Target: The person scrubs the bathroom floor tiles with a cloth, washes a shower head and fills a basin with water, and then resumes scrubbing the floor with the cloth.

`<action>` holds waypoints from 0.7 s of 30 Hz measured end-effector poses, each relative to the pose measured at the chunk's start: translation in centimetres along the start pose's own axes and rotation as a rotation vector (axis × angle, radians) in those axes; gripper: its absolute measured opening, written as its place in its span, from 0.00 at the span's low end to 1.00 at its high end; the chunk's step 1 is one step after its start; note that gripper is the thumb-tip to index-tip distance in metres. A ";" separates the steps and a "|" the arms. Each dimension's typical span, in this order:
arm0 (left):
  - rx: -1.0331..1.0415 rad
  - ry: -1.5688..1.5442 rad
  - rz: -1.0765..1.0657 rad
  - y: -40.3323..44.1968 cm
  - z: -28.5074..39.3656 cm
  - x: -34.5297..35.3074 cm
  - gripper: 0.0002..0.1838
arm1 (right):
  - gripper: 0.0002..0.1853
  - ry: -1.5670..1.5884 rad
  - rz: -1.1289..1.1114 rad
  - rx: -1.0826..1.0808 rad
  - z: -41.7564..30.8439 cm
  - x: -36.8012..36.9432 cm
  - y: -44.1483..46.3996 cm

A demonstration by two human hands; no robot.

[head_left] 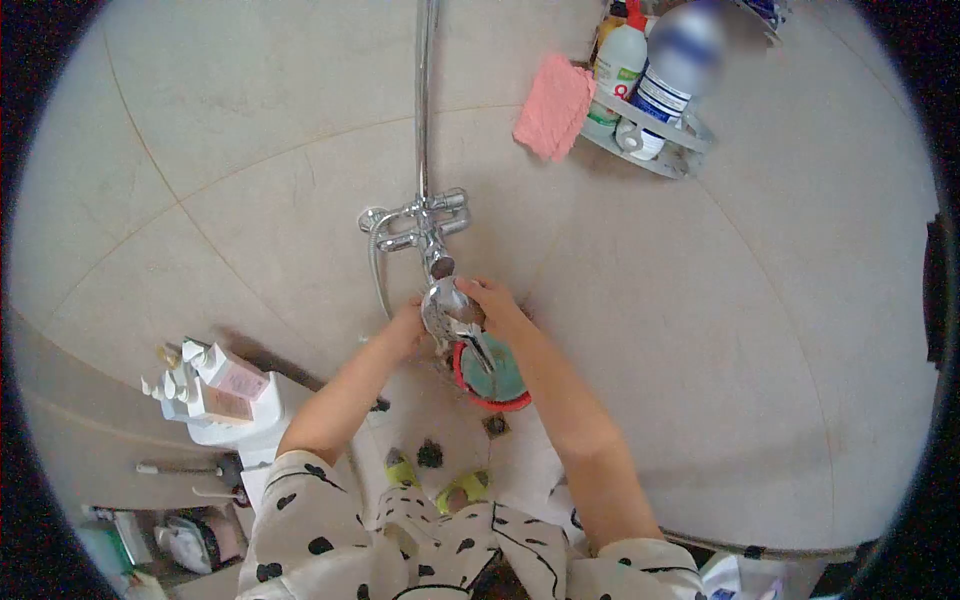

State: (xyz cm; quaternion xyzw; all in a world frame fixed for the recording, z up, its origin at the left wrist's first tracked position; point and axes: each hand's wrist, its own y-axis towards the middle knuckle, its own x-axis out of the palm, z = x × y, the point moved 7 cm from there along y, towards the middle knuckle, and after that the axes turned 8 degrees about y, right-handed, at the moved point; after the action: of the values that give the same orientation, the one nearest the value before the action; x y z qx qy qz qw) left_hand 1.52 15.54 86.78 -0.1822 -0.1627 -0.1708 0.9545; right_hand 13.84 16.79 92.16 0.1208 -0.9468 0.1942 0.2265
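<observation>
A chrome shower head (449,308) hangs just below the wall mixer tap (430,225), between my two hands. My left hand (408,328) is at its left side, fingers mostly hidden behind it. With its fingers closed on the right edge of the shower head is my right hand (492,304). A chrome spout or handle points down from it over a red-rimmed basin (527,403) that stands on the floor with greenish contents. The metal hose (375,265) loops down on the left of the mixer.
A corner shelf (648,158) with bottles is at the upper right, a pink cloth (555,107) hanging beside it. Pump bottles (225,385) stand on a white rack (275,410) at the left. A floor drain (496,426) lies below the basin, near my green slippers (475,487).
</observation>
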 end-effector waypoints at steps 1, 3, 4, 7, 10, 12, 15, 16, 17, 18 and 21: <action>0.005 0.078 0.047 0.1 0.1 -0.3 0.15 | 0.15 -0.006 -0.002 0.009 0.2 -0.4 0.4; 0.023 0.248 0.106 0.0 0.9 -0.6 0.16 | 0.14 0.011 -0.032 0.015 0.4 -0.4 0.9; 0.036 0.342 0.117 -0.7 1.9 -0.4 0.18 | 0.14 0.033 -0.059 0.013 0.0 0.4 0.6; 0.140 0.649 0.139 -1.6 3.7 -0.1 0.21 | 0.15 0.098 -0.067 0.013 -0.2 1.1 0.8; 0.217 0.819 0.272 -4.4 6.7 2.0 0.22 | 0.16 0.138 -0.028 0.023 0.1 1.4 0.7; 0.273 0.810 0.344 -4.6 7.2 2.0 0.20 | 0.14 0.108 -0.018 0.039 0.1 0.9 1.1; 0.357 0.745 0.340 -1.9 3.7 -0.4 0.16 | 0.12 0.067 -0.033 0.066 1.1 -0.5 2.1; 0.377 0.752 0.327 -1.2 2.8 -0.9 0.16 | 0.12 0.086 -0.044 0.061 1.2 -0.6 2.1; 0.394 0.760 0.312 -0.8 1.8 -1.3 0.16 | 0.11 0.108 -0.051 0.056 1.5 -0.8 2.0; 0.281 0.727 0.373 -0.8 1.1 -1.7 0.16 | 0.12 0.159 0.000 0.039 1.8 -1.3 2.0; 0.069 0.614 0.452 -0.3 -1.7 -2.1 0.16 | 0.14 0.290 0.093 0.004 2.4 -2.6 1.2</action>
State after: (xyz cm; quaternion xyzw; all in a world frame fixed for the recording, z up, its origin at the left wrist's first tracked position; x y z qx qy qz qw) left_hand -0.08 15.18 84.58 -0.1215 0.1693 0.0032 0.9780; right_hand 14.80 17.23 88.51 0.0478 -0.9083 0.2219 0.3513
